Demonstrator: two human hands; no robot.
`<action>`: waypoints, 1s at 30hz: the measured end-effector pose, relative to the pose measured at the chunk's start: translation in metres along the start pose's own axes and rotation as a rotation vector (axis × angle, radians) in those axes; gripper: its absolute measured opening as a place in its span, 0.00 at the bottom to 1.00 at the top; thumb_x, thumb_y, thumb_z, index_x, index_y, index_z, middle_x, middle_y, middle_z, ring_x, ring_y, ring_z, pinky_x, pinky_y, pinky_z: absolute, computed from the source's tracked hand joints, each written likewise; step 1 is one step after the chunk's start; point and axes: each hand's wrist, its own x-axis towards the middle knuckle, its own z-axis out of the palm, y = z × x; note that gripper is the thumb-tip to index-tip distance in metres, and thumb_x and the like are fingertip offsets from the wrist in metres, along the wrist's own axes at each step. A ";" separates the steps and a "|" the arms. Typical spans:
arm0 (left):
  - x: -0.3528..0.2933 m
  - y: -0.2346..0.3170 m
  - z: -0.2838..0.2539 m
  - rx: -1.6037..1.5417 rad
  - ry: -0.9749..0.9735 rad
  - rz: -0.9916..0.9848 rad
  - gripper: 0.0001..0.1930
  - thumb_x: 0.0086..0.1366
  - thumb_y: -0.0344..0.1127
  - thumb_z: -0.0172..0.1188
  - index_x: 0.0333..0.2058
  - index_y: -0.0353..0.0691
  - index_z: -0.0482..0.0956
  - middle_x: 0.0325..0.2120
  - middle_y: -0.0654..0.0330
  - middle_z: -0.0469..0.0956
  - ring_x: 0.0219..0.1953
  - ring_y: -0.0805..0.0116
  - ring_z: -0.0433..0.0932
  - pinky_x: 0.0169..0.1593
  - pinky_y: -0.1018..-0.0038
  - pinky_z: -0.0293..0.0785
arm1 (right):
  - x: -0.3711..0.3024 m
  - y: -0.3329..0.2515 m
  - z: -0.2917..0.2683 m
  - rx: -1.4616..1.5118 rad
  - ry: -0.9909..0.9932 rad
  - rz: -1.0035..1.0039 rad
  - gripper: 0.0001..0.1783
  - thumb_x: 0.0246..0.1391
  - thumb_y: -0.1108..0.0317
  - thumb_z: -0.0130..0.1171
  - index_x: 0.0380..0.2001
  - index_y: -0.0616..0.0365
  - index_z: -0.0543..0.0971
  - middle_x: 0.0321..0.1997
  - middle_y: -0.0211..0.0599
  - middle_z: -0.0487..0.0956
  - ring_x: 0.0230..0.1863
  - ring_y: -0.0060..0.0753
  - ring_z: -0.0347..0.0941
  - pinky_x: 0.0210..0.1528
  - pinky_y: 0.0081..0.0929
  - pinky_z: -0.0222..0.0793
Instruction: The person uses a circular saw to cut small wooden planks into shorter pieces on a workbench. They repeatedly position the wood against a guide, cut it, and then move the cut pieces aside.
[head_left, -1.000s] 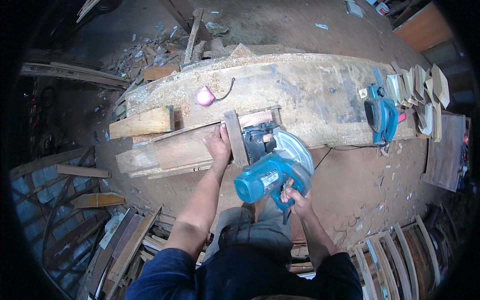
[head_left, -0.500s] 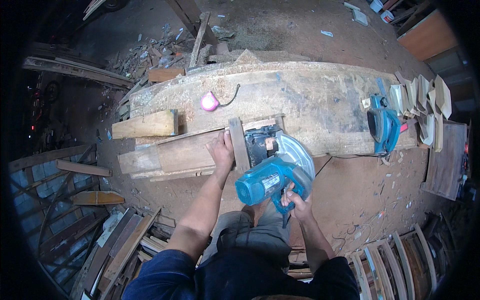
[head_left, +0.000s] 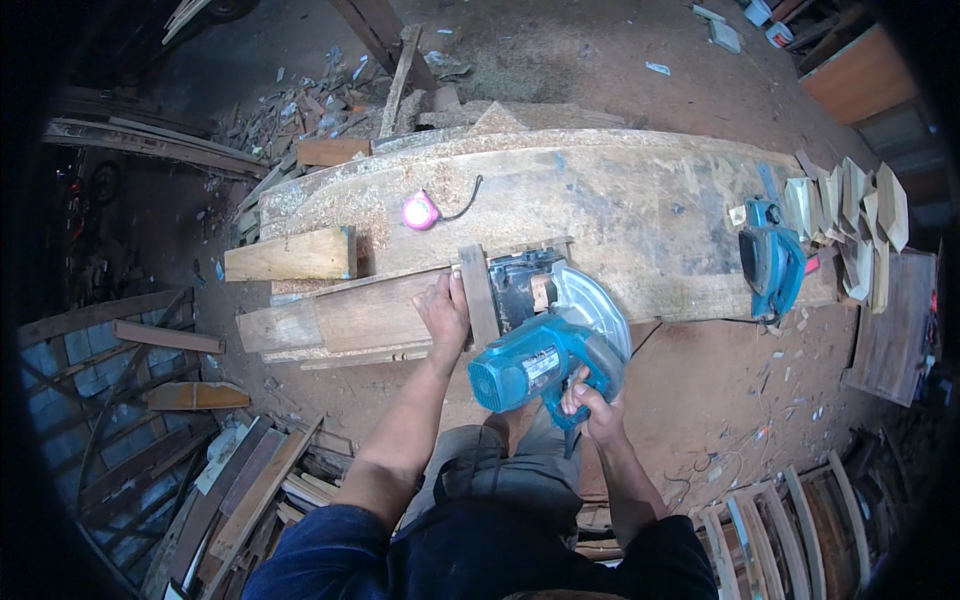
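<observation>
Circular saw (head_left: 545, 335), blue body, sits on the board (head_left: 345, 315) at the near edge of the big slab bench (head_left: 620, 200). Right hand (head_left: 590, 400) is wrapped round the saw handle; left hand (head_left: 445, 310) lies flat, fingers spread, pressing the board and the narrow guide strip (head_left: 478, 295) just left of the blade guard. Good practice: keep that palm clear of the cut line, base flat, feed steady. White label on the motor housing. Pink tape measure (head_left: 420, 211) far left; second blue power tool (head_left: 772, 262) right.
</observation>
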 end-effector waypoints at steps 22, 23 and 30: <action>-0.001 -0.006 0.002 0.038 -0.028 -0.015 0.16 0.76 0.45 0.51 0.33 0.44 0.80 0.22 0.52 0.77 0.33 0.52 0.76 0.46 0.55 0.60 | 0.032 -0.009 0.014 0.072 -0.023 -0.022 0.10 0.57 0.74 0.62 0.40 0.65 0.74 0.22 0.36 0.73 0.21 0.29 0.72 0.28 0.31 0.71; -0.001 -0.008 0.004 0.056 -0.017 -0.010 0.16 0.76 0.45 0.51 0.33 0.44 0.80 0.22 0.52 0.77 0.33 0.52 0.76 0.46 0.55 0.60 | 0.034 -0.010 0.016 0.069 -0.019 -0.021 0.10 0.58 0.74 0.62 0.40 0.65 0.74 0.22 0.36 0.73 0.21 0.29 0.72 0.28 0.32 0.71; 0.000 0.001 0.000 0.028 -0.038 -0.048 0.16 0.75 0.45 0.51 0.33 0.43 0.81 0.23 0.53 0.77 0.33 0.53 0.76 0.47 0.56 0.60 | 0.045 -0.016 0.021 0.065 -0.008 -0.026 0.10 0.58 0.74 0.63 0.40 0.66 0.74 0.23 0.36 0.73 0.21 0.30 0.72 0.28 0.33 0.71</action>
